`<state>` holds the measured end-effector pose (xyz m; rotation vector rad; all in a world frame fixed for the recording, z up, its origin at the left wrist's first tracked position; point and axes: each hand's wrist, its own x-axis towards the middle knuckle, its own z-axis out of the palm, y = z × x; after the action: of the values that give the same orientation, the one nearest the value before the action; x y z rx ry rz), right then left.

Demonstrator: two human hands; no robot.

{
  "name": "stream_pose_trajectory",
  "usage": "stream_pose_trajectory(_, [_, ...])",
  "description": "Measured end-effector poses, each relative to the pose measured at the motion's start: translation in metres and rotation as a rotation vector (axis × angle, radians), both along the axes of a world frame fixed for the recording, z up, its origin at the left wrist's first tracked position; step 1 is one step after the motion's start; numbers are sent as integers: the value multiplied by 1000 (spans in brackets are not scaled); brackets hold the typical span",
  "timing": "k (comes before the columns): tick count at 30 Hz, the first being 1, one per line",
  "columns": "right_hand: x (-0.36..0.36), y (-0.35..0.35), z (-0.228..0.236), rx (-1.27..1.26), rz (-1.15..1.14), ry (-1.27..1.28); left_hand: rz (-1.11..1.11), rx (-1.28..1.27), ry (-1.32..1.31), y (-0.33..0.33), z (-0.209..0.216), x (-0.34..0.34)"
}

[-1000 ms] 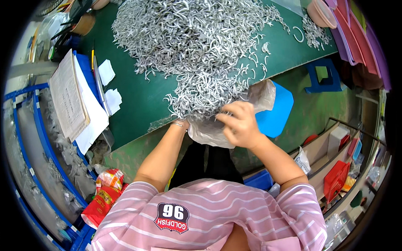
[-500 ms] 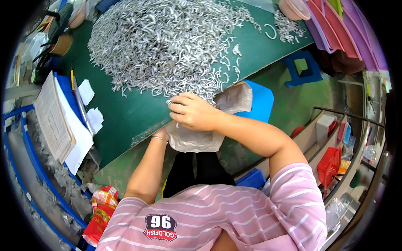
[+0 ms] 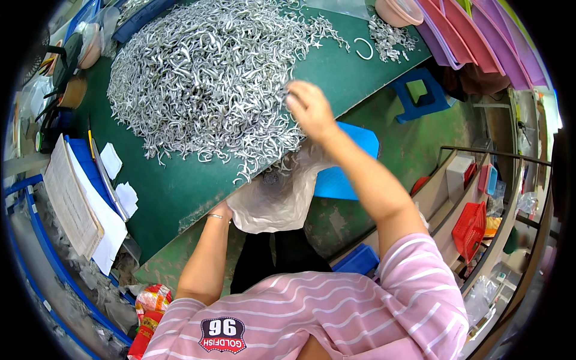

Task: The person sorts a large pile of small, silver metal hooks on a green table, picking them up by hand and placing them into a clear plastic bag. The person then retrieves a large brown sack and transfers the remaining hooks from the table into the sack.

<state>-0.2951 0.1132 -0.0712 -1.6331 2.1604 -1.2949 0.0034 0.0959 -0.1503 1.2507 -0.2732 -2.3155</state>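
Note:
A large heap of small curved silver pieces (image 3: 198, 78) covers much of the green table (image 3: 162, 192). At the table's near edge hangs a pale, translucent plastic bag (image 3: 273, 207), its mouth spread wide and some pieces visible inside. My left hand (image 3: 223, 211) grips the bag's left rim; its fingers are partly hidden behind the plastic. My right hand (image 3: 312, 111), slightly blurred, is at the heap's right edge, above the bag's far side. Its thumb and fingers look apart, bent toward the pieces, with nothing visibly held.
Right of the bag is a blue plastic surface (image 3: 348, 162); beyond it stands a blue stool (image 3: 420, 96). A pink bowl (image 3: 399, 12) sits beside a smaller pile (image 3: 390, 39). Papers (image 3: 75, 204) lie at the table's left. A red basket (image 3: 470, 231) is on the right-hand shelving.
My right hand has moved from above the bag's mouth up and right to the heap's edge. The bag's opening now shows. My left hand keeps hold of the rim, and the view has shifted slightly.

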Motion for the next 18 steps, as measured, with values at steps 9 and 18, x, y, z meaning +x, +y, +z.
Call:
stream_pose_trajectory(9, [3,13,28,-148,234,47,2,-21,70,-1,-9,6])
stream_pose_trajectory(18, [-186,-111,-1,114,-71,-20,-18,5,57,-2,-19,9])
